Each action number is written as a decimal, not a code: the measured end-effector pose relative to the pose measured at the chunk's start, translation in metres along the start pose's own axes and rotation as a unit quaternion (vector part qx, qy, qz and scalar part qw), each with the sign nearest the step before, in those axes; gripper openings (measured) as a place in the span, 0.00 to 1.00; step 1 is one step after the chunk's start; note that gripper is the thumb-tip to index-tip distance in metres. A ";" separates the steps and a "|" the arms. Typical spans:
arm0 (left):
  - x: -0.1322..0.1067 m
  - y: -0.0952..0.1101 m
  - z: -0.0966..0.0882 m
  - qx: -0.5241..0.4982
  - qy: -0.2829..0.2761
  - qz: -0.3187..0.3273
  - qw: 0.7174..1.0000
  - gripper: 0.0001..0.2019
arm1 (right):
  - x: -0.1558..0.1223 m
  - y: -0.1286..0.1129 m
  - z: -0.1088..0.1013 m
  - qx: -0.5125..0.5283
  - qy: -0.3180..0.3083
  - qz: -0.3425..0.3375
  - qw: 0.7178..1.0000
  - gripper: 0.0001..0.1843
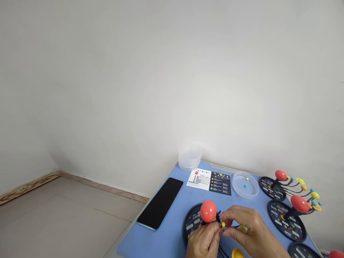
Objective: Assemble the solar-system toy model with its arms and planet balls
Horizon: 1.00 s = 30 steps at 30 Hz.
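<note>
A solar system model with a red ball (208, 211) on a round black base (192, 222) stands at the bottom of the view. My left hand (202, 242) grips its thin black rods just below the red ball. My right hand (242, 229) pinches a small yellow ball (223, 224) at a rod tip, close to my left fingers. A yellow disc piece (242, 229) shows behind those fingers, and a yellow ringed planet (238, 253) sits at the lower edge. My hands hide most of the base.
The blue table (150, 243) holds a black phone (160, 203), a printed instruction card (209, 182), a transparent dish with small beads (245, 184), and a transparent cup (189, 157) at the back. Two assembled models (281, 175) (299, 204) and another black base (303, 251) stand at right.
</note>
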<state>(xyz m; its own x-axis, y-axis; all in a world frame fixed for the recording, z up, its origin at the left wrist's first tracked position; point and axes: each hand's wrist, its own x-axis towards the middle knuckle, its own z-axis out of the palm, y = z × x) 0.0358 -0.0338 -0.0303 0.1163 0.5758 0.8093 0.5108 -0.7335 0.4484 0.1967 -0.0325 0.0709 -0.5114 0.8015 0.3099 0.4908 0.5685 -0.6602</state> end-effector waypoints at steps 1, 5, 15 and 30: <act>0.000 0.000 0.000 -0.004 0.001 0.000 1.000 0.10 | 0.000 0.000 0.000 -0.003 0.000 -0.003 1.000 0.05; 0.000 0.001 0.000 -0.008 0.000 -0.007 1.000 0.10 | 0.001 0.001 0.001 -0.010 -0.005 -0.022 1.000 0.09; -0.002 -0.003 0.003 -0.008 -0.017 -0.003 1.000 0.13 | -0.001 0.000 0.008 -0.095 0.011 -0.076 0.992 0.09; -0.003 -0.001 0.004 -0.007 -0.010 -0.006 1.000 0.12 | -0.003 -0.002 0.007 -0.126 0.003 -0.080 0.989 0.14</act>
<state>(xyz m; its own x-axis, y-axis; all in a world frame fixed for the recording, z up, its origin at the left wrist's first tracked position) 0.0384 -0.0331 -0.0347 0.1273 0.5922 0.7956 0.5010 -0.7307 0.4638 0.1925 -0.0372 0.0662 -0.5924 0.6983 0.4017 0.5649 0.7156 -0.4109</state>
